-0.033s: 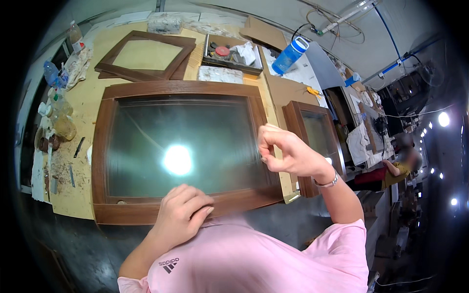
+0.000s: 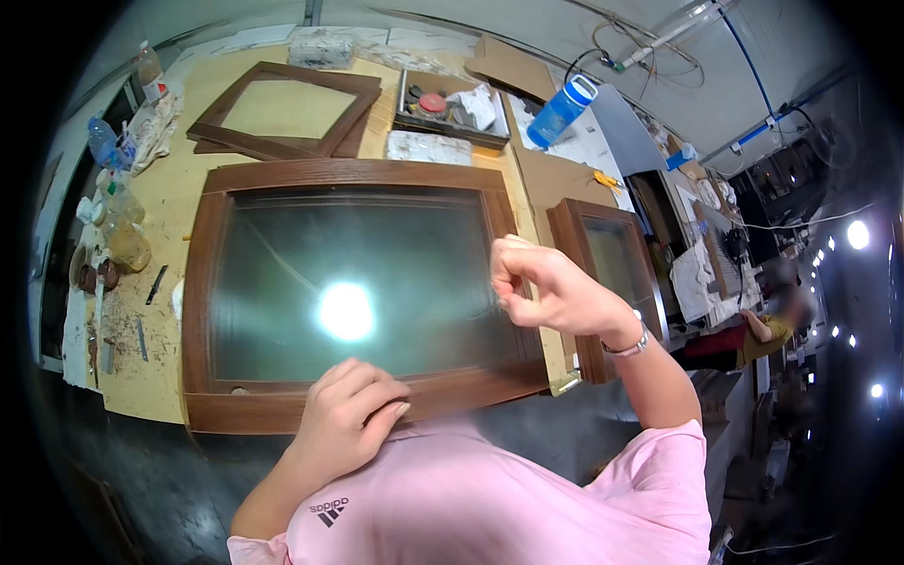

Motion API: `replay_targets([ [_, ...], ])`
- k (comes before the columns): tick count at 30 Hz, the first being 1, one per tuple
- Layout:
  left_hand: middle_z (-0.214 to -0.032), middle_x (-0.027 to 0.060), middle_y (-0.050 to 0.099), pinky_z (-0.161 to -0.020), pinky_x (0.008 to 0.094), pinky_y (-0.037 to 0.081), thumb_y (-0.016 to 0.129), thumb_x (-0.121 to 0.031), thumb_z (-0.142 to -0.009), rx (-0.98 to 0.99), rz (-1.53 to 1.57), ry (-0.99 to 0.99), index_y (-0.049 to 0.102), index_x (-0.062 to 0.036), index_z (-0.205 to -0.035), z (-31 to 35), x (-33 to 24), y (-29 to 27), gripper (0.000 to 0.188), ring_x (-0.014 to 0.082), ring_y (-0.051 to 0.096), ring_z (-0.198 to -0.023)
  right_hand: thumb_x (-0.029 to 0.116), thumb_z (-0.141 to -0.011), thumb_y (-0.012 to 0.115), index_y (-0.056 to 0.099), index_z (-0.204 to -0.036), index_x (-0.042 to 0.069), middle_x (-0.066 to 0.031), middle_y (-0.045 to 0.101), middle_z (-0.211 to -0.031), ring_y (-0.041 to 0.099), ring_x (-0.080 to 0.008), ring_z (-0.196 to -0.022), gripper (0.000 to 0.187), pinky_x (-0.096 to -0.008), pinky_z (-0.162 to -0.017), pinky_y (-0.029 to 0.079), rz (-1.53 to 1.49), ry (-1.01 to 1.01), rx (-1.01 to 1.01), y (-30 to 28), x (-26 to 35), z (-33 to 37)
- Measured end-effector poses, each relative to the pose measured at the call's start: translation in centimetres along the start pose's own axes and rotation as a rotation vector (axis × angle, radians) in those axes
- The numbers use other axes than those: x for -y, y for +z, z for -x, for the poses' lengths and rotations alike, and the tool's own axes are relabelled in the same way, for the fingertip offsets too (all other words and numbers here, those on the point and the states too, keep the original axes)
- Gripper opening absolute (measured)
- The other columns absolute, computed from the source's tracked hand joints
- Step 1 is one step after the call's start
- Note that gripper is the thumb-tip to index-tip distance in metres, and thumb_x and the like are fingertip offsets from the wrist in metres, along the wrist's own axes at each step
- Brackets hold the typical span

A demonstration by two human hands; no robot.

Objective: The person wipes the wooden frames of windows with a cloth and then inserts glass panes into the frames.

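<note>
A large brown wood-framed glass panel [image 2: 527, 353] lies flat in front of me, its greenish pane reflecting a bright lamp. My left hand [image 2: 353, 410] rests on the near rail of the frame, left of its middle, with loosely bent fingers and nothing seen in them. Over the right rail, my right hand [image 2: 556, 292] is closed, its fingers curled toward the thumb. Whatever may be in that pinch is too small or hidden to make out. Just right of that hand stands a smaller brown frame with glass [image 2: 595, 282].
Brown frames [image 2: 250, 146] lie stacked at the back left. Behind the panel sit an open box of odds and ends [image 2: 452, 127] and a blue bottle [image 2: 562, 111]. Plastic bottles [image 2: 124, 243] and narrow tools [image 2: 156, 284] line the left side. A person [image 2: 758, 330] stands far right.
My right hand has shifted slightly left over the frame's right rail, still closed. The left hand stays on the near rail.
</note>
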State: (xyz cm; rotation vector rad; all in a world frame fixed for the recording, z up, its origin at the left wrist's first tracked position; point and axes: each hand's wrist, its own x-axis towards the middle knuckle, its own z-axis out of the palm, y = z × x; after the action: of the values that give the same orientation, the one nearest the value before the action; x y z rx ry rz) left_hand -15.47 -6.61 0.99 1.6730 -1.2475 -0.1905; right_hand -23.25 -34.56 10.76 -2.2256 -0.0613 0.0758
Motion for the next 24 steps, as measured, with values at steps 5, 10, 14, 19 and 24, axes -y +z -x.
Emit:
replay_targets([
  [5,-0.084,0.0112,0.066,-0.067,0.0378,0.050,0.072,0.001,-0.072,-0.146,-0.179,-0.032,0.069,-0.0001,-0.086,1.9,1.3,-5.2,0.014,0.0284,0.061,-0.076,0.005,-0.081,0.061,0.051,-0.079,0.001,-0.0024,0.050,-0.076,0.047,-0.0125,-0.074,0.010,-0.0280,-0.067,0.041,-0.024,-0.039,0.108,1.4,0.8,-7.7],
  [10,-0.085,0.0104,0.066,-0.070,0.0381,0.049,0.072,-0.002,-0.074,-0.226,-0.338,-0.097,0.069,-0.0005,-0.089,4.7,3.7,-9.3,0.016,0.0289,0.062,-0.079,0.010,-0.085,0.061,0.053,-0.084,0.001,0.0017,0.054,-0.077,0.047,-0.0076,-0.074,0.012,-0.0252,-0.066,0.041,-0.067,-0.021,0.262,4.4,2.7,-16.2],
  [14,-0.090,0.0079,0.066,-0.075,0.0385,0.048,0.074,-0.007,-0.073,-0.194,-0.372,-0.114,0.070,-0.0034,-0.093,5.8,4.6,-11.0,0.020,0.0284,0.062,-0.084,0.010,-0.086,0.061,0.054,-0.086,0.001,0.0023,0.054,-0.078,0.046,-0.0069,-0.075,0.012,-0.0249,-0.067,0.042,-0.041,-0.030,0.328,7.4,3.7,-22.4],
  [19,-0.098,0.0040,0.064,-0.088,0.0403,0.044,0.075,-0.014,-0.074,-0.019,-0.327,-0.052,0.070,-0.0079,-0.100,6.0,4.9,-11.7,0.027,0.0256,0.059,-0.094,0.010,-0.085,0.061,0.055,-0.084,0.000,0.0013,0.055,-0.078,0.047,-0.0080,-0.075,0.011,-0.0253,-0.068,0.043,-0.008,-0.003,0.351,10.5,4.1,-27.5],
  [24,-0.107,0.0030,0.061,-0.097,0.0417,0.039,0.077,-0.020,-0.075,0.148,-0.217,-0.013,0.069,-0.0098,-0.107,6.0,6.1,-12.8,0.035,0.0243,0.056,-0.103,0.011,-0.084,0.061,0.056,-0.083,0.001,0.0015,0.054,-0.077,0.046,-0.0083,-0.075,0.012,-0.0255,-0.069,0.042,0.040,0.032,0.346,11.5,3.2,-29.9],
])
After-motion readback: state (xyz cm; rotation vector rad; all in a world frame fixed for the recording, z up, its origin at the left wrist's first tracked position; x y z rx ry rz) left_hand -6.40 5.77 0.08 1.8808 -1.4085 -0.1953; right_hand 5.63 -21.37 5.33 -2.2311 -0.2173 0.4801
